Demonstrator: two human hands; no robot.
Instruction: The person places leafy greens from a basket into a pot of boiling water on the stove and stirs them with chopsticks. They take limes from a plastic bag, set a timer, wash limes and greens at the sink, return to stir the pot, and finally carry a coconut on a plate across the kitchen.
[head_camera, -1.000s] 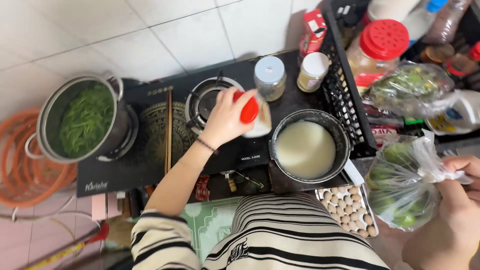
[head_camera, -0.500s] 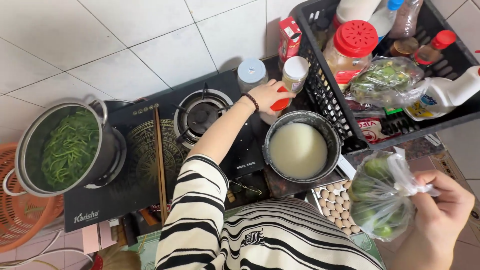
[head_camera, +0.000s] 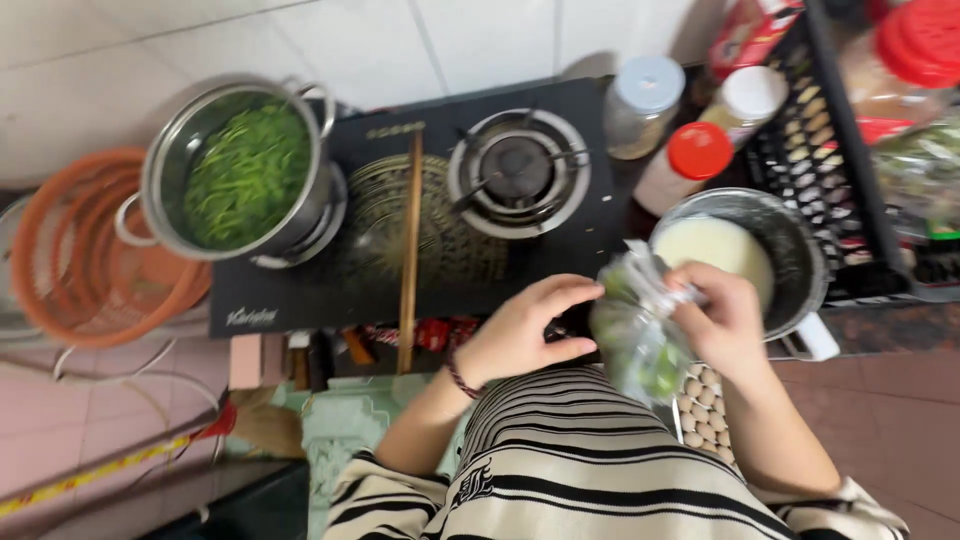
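A clear plastic bag of green vegetables (head_camera: 636, 335) hangs in front of my striped shirt, below the stove's front edge. My right hand (head_camera: 725, 322) grips the bag's knotted top from the right. My left hand (head_camera: 530, 327) touches the bag's left side with curled fingers. A metal bowl of white liquid (head_camera: 795, 260) sits just beyond my right hand. A red-lidded jar (head_camera: 685, 165) stands beside that bowl on the black gas stove (head_camera: 400, 290).
A steel pot of green vegetables (head_camera: 245, 175) sits on the stove's left. Long wooden chopsticks (head_camera: 409, 250) lie across the middle by the bare burner (head_camera: 518, 170). An orange basket (head_camera: 80, 250) is far left, a black crate (head_camera: 850, 170) of jars right, an egg tray (head_camera: 700, 405) below.
My left hand set the red-lidded jar down beside the bowl and came back to the bag. My right hand brought the bag leftward to my front. The camera view shifted right.
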